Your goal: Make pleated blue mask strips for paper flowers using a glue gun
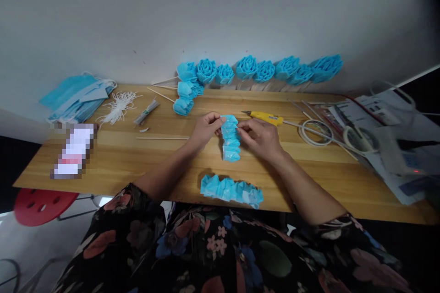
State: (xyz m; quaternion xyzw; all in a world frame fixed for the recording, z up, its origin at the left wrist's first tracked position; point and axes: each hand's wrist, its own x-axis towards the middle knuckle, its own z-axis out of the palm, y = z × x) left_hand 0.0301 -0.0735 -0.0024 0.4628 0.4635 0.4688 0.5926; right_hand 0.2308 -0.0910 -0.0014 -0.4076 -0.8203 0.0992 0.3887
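A light-blue strip folded into pointed pleats (pixel 231 139) hangs lengthwise between my hands over the table. My left hand (pixel 206 130) is closed, pinching its top left edge between thumb and fingers. At its upper right edge, the fingertips of my right hand (pixel 260 138) are pressed together on a pleat. A second blue pleated strip (pixel 231 190) lies crosswise by the table's near edge. Just beyond my right hand rests a yellow glue gun (pixel 266 117). One thin wooden stick (pixel 161 138) lies to the left of my left hand.
Blue fabric roses (pixel 245 67) line the wall, several on sticks. To the left are face masks (pixel 80 96), white ear loops (pixel 120 107), a tied bundle of thin strips (pixel 146 112) and a phone (pixel 74 151). Tape rolls (pixel 315 132) and papers (pixel 395 187) occupy the right side.
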